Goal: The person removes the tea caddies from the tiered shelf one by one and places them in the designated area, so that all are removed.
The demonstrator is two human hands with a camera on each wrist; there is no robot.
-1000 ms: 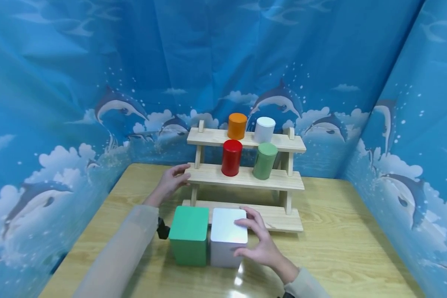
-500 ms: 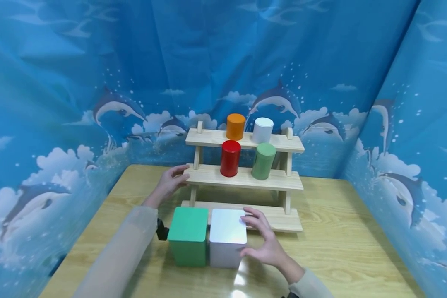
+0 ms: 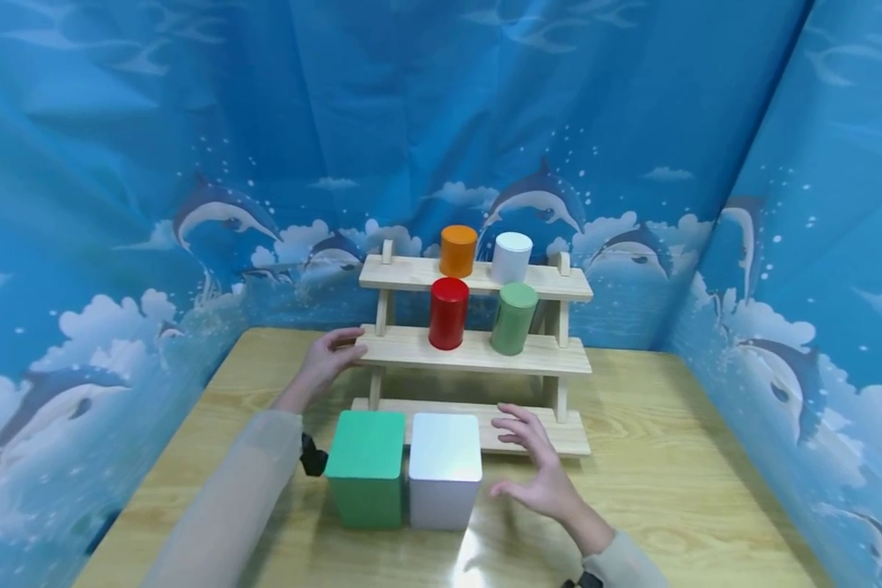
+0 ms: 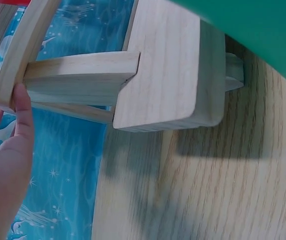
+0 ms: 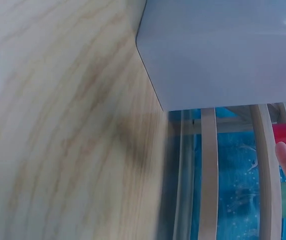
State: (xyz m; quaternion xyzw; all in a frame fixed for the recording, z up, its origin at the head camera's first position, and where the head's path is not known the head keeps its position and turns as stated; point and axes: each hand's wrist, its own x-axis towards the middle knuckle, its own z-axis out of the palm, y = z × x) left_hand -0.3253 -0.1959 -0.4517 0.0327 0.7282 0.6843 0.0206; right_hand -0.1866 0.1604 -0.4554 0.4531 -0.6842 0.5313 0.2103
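My left hand point(image 3: 325, 363) pinches the left end of the middle board of a three-tier wooden display stand point(image 3: 389, 347). In the left wrist view, thumb and fingers point(image 4: 23, 117) lie on either side of that board. My right hand point(image 3: 540, 469) is to the right of a white box point(image 3: 444, 449), apart from it, fingers spread and bent a little around nothing. A green box point(image 3: 367, 449) stands left of the white one, both in front of the stand's lowest board. In the right wrist view the white box point(image 5: 222, 55) fills the top.
The middle board bears a red can point(image 3: 448, 314) and a light green can point(image 3: 514, 318). On the top board stand an orange can point(image 3: 458, 251) and a white can point(image 3: 511, 258). A blue dolphin-print curtain point(image 3: 412, 122) hangs behind and beside the wood-grain table point(image 3: 669, 457).
My right hand has let go of the white box and moved off to the right, its fingers wider apart. The left hand keeps its hold on the stand; the head view shifts slightly.
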